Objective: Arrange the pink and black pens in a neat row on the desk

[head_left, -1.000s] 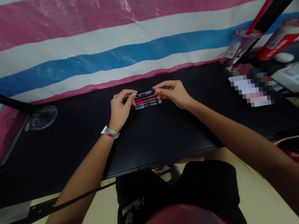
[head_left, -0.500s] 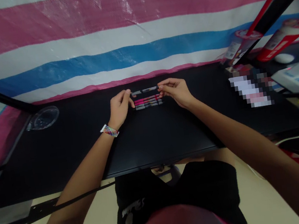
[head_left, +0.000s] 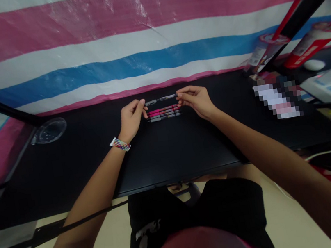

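Between my two hands is a pen (head_left: 161,99) with a grey cap and a clear, dark barrel, held level. My left hand (head_left: 132,118) pinches its capped end between thumb and fingers. The other end sits in the closed fingertips of my right hand (head_left: 195,99). Just on the near side of it, several pens lie side by side on the black table. Pink pens (head_left: 163,110) are among them, and a grey-capped pen (head_left: 164,117) lies closest to me. My left fingertips are near the capped ends of this row.
A clear plastic lid (head_left: 50,131) lies on the black table (head_left: 172,152) at the left. Cups with red straws, such as the clear cup (head_left: 263,53), stand at the back right. A white round object (head_left: 314,65) and a blurred-out patch are there too. A striped sheet (head_left: 129,67) hangs behind.
Both hands keep hold of the pen. It shows slightly more tilt now, with its capped end more visible; my right hand has shifted very slightly right.
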The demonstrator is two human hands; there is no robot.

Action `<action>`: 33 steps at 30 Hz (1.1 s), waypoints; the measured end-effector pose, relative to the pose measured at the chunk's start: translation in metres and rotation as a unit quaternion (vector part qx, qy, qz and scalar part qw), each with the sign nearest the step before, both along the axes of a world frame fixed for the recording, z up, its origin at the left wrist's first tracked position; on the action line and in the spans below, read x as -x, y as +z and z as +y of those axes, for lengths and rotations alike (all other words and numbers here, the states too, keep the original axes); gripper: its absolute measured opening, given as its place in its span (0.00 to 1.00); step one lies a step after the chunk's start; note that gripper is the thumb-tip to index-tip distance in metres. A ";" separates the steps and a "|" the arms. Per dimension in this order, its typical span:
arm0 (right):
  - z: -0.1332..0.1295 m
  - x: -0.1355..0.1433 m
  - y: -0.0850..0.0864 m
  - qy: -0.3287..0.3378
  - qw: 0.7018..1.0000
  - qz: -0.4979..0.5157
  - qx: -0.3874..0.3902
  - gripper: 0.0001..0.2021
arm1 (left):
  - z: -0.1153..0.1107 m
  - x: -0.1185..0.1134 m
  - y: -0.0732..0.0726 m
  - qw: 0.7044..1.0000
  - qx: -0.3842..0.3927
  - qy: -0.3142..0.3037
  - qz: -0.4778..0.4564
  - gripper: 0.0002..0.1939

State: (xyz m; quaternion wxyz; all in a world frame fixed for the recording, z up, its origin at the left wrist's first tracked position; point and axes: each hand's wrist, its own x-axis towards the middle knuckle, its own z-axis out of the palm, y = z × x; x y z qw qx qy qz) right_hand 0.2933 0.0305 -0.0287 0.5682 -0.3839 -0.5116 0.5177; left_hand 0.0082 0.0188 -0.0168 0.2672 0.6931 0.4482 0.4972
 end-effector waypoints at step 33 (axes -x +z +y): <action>-0.004 0.007 -0.005 -0.004 1.000 -0.008 0.000 0.11 | 0.007 0.006 -0.009 1.000 -0.019 -0.002 0.022 0.21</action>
